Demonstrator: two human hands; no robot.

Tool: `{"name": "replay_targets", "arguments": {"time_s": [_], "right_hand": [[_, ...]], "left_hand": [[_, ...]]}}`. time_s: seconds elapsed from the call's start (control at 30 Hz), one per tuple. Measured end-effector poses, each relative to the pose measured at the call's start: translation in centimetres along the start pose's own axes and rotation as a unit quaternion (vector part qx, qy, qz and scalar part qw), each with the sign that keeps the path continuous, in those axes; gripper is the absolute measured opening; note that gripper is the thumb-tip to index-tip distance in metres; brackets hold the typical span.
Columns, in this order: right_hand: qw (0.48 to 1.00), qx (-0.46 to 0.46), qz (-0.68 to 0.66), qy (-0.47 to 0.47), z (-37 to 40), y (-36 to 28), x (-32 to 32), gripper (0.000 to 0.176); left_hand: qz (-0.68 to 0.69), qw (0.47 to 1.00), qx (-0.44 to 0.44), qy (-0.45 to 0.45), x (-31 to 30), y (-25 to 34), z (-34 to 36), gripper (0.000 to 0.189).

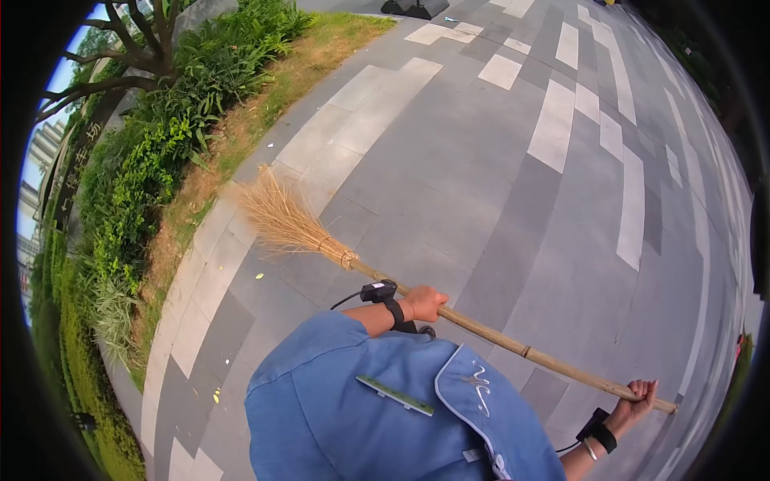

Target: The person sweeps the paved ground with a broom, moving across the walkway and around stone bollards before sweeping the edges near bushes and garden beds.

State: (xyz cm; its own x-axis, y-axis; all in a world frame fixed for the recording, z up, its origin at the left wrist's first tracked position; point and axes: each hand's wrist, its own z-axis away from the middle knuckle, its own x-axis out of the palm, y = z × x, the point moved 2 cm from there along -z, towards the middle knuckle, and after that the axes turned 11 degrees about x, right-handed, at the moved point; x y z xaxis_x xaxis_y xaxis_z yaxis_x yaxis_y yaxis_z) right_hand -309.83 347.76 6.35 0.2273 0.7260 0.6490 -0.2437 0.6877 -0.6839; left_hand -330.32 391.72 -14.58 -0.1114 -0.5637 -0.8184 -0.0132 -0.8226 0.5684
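A broom [485,331] is slanting across the view over grey paving [481,160]. Its long axis is running from lower right to upper left, with the bristles pointing toward a grass verge [241,120]. It has a pale bamboo handle, and its straw bristles are fanning out from a bound neck. The left hand [421,303] is gripping mid-handle and the right hand [638,398] is gripping its end.

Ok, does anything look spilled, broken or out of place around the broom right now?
Only minor litter: a yellow scrap lies on the paving just below the broom head, and more yellow bits sit nearer the grass verge. The left hand and right hand grip the handle normally.
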Motion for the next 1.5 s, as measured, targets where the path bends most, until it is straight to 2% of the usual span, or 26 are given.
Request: {"name": "replay_targets", "arguments": {"time_s": [0.13, 0.2, 0.27, 0.3, 0.33, 0.43, 0.57, 0.67, 0.7, 0.73, 0.77, 0.9, 1.0, 1.07, 1.17, 1.33, 1.37, 1.5], "right_hand": [[0.997, -0.039, -0.044, -0.048, -2.2, 1.7, 1.6, 0.027], [0.995, -0.075, -0.057, -0.041, -1.8, 2.0, 3.5, 0.028], [0.987, -0.105, -0.040, -0.116, -1.8, 1.2, 4.5, 0.034], [0.985, -0.115, -0.046, -0.116, -1.3, 0.9, 5.3, 0.034], [0.983, -0.130, -0.056, -0.116, -0.6, 1.2, 6.8, 0.034], [0.946, -0.314, -0.086, -0.008, 3.8, 7.6, 19.4, 0.021], [0.926, -0.370, -0.062, -0.032, 5.1, 11.6, 25.1, 0.024], [0.936, -0.347, -0.055, 0.014, 3.2, 17.4, 31.2, 0.028], [0.924, -0.371, -0.062, 0.068, 1.9, 20.0, 34.2, 0.029], [0.930, -0.357, -0.069, 0.050, 0.1, 21.6, 34.6, 0.029], [0.925, -0.369, -0.050, 0.080, -1.6, 23.4, 35.2, 0.030], [0.911, -0.361, -0.043, 0.195, -7.9, 28.1, 39.8, 0.032], [0.938, -0.309, -0.012, 0.160, -15.1, 30.4, 39.1, 0.035], [0.960, -0.262, -0.009, 0.097, -20.0, 30.9, 38.0, 0.035], [0.974, -0.223, -0.032, 0.021, -26.8, 30.2, 37.5, 0.034], [0.980, -0.165, -0.112, -0.020, -35.5, 29.5, 39.7, 0.035], [0.977, -0.178, -0.118, -0.010, -36.2, 29.7, 40.2, 0.035], [0.954, -0.261, -0.143, 0.042, -36.4, 32.5, 46.2, 0.034]], "left_hand": [[-0.024, 0.999, 0.037, 0.033, -3.8, -2.6, -1.7, 0.016], [-0.019, 0.996, 0.067, 0.049, -6.0, -4.2, -4.6, 0.015], [0.002, 0.991, 0.119, 0.067, -8.5, -5.9, -8.3, 0.012], [0.015, 0.989, 0.135, 0.058, -9.4, -7.0, -10.2, 0.012], [0.023, 0.986, 0.156, 0.049, -10.6, -8.4, -12.4, 0.011], [0.031, 0.973, 0.226, 0.021, -16.5, -12.9, -19.8, 0.009], [0.016, 0.959, 0.274, -0.072, -22.5, -16.9, -28.8, 0.012], [-0.008, 0.952, 0.307, -0.008, -24.1, -21.5, -36.1, 0.016], [-0.012, 0.954, 0.299, 0.017, -24.1, -23.7, -38.2, 0.017], [-0.016, 0.956, 0.289, 0.041, -24.1, -26.0, -40.1, 0.018], [-0.023, 0.958, 0.278, 0.067, -24.2, -28.1, -41.9, 0.019], [-0.076, 0.978, 0.194, -0.031, -25.3, -33.5, -43.9, 0.021], [-0.074, 0.984, 0.109, -0.120, -24.5, -38.7, -43.8, 0.026], [-0.070, 0.976, 0.105, -0.179, -24.2, -42.0, -44.6, 0.020], [-0.098, 0.966, 0.119, -0.209, -27.7, -43.1, -48.5, 0.011], [-0.098, 0.971, 0.130, -0.173, -34.9, -45.2, -55.1, 0.010], [-0.106, 0.970, 0.131, -0.173, -36.5, -45.8, -56.4, 0.009], [-0.145, 0.952, 0.223, -0.154, -41.0, -47.8, -65.1, 0.008]]}}
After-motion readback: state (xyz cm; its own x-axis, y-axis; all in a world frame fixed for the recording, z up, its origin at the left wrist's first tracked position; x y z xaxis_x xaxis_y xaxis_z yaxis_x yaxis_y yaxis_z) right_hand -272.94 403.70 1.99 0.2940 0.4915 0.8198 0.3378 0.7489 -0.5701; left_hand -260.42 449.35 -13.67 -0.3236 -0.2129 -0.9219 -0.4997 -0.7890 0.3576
